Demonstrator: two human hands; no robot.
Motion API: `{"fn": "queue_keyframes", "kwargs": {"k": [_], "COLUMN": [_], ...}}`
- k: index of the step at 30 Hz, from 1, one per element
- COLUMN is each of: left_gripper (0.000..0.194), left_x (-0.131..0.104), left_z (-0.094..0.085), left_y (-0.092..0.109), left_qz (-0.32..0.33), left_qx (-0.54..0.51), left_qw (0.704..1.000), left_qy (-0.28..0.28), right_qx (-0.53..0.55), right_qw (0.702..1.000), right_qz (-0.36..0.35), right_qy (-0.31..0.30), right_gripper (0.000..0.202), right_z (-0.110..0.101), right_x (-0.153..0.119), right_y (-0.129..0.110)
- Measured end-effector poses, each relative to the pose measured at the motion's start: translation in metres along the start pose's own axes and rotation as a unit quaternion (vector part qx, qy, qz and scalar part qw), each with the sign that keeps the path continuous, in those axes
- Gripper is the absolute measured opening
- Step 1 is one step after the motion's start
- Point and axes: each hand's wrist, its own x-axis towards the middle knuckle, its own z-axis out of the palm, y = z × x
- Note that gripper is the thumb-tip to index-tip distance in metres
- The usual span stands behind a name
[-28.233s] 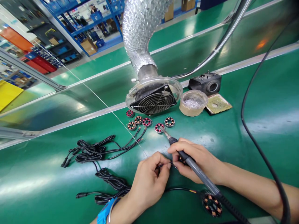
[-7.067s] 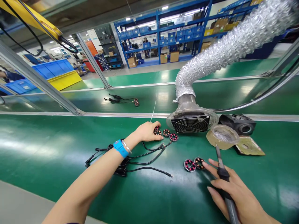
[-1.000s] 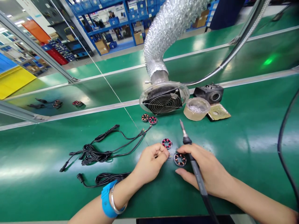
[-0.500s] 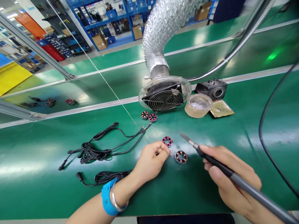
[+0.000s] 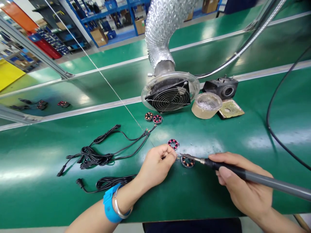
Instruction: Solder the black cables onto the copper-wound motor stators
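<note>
My left hand point(image 5: 159, 161) is pinched on the end of a black cable point(image 5: 114, 183); short bare wire tips stick out past the fingertips. A thin line hangs down from the upper left toward this hand. In my right hand point(image 5: 243, 181) is a soldering iron point(image 5: 225, 166), gripped like a pen, its tip close to those wire tips. Whether the two touch I cannot tell. Under the iron's tip lies a round coil with copper windings point(image 5: 188, 161). Just behind my left fingertips sits a coil with red windings point(image 5: 173, 144).
Bundled black cables point(image 5: 97, 157) lie to the left, their stripped ends near two more coils point(image 5: 153, 118). A fume extractor fan point(image 5: 170, 98) hangs low at the back. Beside it stand a round tub point(image 5: 206, 108), a sponge tray point(image 5: 230, 109) and a black iron stand point(image 5: 222, 89).
The soldering iron has swung left and down, bringing its tip to the wire ends over the copper-wound coil. My left hand keeps its pinch in nearly the same place.
</note>
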Motion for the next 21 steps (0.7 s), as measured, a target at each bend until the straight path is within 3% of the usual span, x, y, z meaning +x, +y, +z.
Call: {"fn": "queue_keyframes", "kwargs": {"k": [13, 21], "left_gripper": [0.018, 0.019], "left_x": [0.001, 0.001], "left_z": [0.000, 0.000], "left_y": [0.000, 0.000], "left_qz": [0.002, 0.003], "left_qx": [0.012, 0.009], "left_qw": [1.000, 1.000], "left_qy": [-0.008, -0.011], "right_qx": [-0.046, -0.002], "right_qw": [0.995, 0.995], "right_qz": [-0.083, -0.094], "right_qy": [-0.040, -0.039], "right_gripper": [0.026, 0.032], "right_z": [0.002, 0.000], "right_x": [0.005, 0.001], "right_y": [-0.010, -0.011]}}
